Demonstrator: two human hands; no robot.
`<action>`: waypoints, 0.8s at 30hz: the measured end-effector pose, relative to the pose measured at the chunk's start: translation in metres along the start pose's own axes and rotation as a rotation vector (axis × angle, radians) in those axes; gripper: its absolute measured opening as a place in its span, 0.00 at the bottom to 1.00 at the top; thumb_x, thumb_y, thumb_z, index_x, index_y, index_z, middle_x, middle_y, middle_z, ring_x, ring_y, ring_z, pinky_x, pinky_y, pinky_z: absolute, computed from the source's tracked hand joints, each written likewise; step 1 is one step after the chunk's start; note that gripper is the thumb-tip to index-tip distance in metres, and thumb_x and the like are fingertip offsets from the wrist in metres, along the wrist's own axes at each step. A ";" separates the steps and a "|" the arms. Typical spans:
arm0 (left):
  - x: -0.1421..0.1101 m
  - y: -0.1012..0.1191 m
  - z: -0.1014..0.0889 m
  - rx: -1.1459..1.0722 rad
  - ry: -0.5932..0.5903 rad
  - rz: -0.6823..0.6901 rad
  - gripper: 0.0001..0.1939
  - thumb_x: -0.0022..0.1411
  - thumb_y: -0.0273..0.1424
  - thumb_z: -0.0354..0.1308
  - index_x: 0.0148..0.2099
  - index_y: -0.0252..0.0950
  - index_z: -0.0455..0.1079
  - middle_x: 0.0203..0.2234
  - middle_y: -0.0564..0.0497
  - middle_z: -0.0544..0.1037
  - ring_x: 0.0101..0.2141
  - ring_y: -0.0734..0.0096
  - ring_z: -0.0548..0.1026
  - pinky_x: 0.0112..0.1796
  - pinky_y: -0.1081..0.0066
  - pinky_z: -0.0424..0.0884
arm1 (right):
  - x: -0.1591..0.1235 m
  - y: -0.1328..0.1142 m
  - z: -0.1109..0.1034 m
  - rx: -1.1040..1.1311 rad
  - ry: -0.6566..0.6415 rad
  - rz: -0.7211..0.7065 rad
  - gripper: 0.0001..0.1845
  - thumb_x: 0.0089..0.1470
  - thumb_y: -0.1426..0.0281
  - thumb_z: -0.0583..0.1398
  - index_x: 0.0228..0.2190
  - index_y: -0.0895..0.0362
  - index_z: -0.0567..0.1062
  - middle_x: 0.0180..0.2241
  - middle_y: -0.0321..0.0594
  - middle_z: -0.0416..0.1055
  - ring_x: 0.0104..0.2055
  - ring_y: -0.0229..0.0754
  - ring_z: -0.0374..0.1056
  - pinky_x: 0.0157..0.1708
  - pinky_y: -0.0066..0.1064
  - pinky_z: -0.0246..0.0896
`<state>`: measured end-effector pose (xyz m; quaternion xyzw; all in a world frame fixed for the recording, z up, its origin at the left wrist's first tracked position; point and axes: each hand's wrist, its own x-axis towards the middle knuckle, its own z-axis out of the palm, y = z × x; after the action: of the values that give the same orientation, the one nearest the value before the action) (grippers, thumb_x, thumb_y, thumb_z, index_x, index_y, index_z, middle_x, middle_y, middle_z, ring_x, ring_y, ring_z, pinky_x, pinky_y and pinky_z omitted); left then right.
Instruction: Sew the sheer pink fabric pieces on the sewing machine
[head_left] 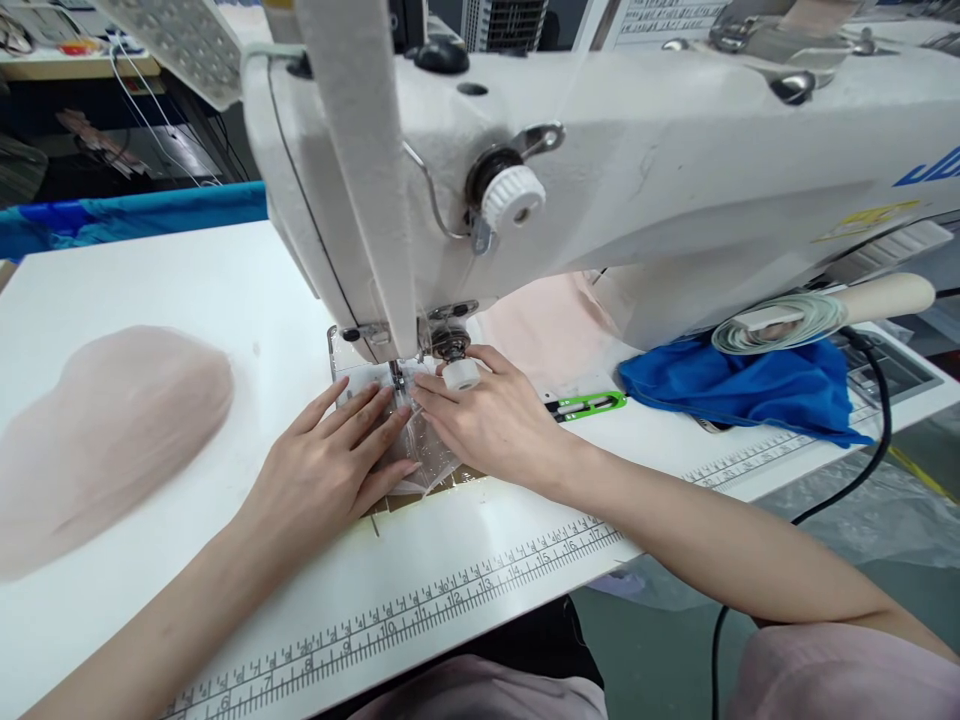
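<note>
Evidently, left hand (319, 462) lies spread on fabric (425, 452); I cannot tell whether right hand (504, 418) pinches; bodyward, ruler numerals (422, 614) 10–13; rightward, cropped blue lettering (928, 168).

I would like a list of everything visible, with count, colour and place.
Machine: 1, white, top centre to right
Table: 1, white, under machine
Ruler: 1, grey, table's near edge
Sheer fabric: 1, pale pink, table's left
Workpiece: 1, whitish, below machine's left end
Pink fabric: 1, pink, beneath machine
Blue cloth: 1, blue, table's right
Snips: 1, green and black, left of blue cloth
Coil: 1, pale green, by blue cloth
White knobs: 2, white, machine's front
Black cable: 1, black, right
Paper: 1, white, top right
Teal cloth: 1, teal, upper left
Background items: count unclear, mixed, top left
Clothing: count unclear, pink and black, bottom
Left hand: 1, bare, on workpiece
Right hand: 1, bare, on workpiece
</note>
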<state>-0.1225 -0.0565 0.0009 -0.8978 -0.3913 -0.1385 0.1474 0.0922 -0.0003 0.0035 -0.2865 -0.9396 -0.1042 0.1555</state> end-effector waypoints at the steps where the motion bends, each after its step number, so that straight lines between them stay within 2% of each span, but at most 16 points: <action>1: 0.000 0.000 0.000 0.000 0.002 0.001 0.24 0.71 0.40 0.49 0.58 0.27 0.69 0.53 0.38 0.77 0.54 0.52 0.74 0.59 0.49 0.65 | 0.000 0.000 0.000 0.001 0.003 -0.001 0.14 0.64 0.75 0.53 0.41 0.61 0.79 0.46 0.44 0.79 0.44 0.44 0.69 0.52 0.40 0.55; 24: -0.002 0.003 0.001 -0.050 -0.009 -0.056 0.24 0.70 0.41 0.50 0.60 0.29 0.68 0.55 0.38 0.75 0.56 0.53 0.72 0.62 0.50 0.60 | 0.000 -0.002 -0.001 0.005 0.004 -0.001 0.15 0.63 0.75 0.53 0.44 0.62 0.78 0.47 0.44 0.78 0.45 0.45 0.70 0.53 0.41 0.55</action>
<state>-0.1214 -0.0589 -0.0014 -0.8904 -0.4133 -0.1485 0.1194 0.0915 -0.0018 0.0046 -0.2856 -0.9397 -0.1023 0.1581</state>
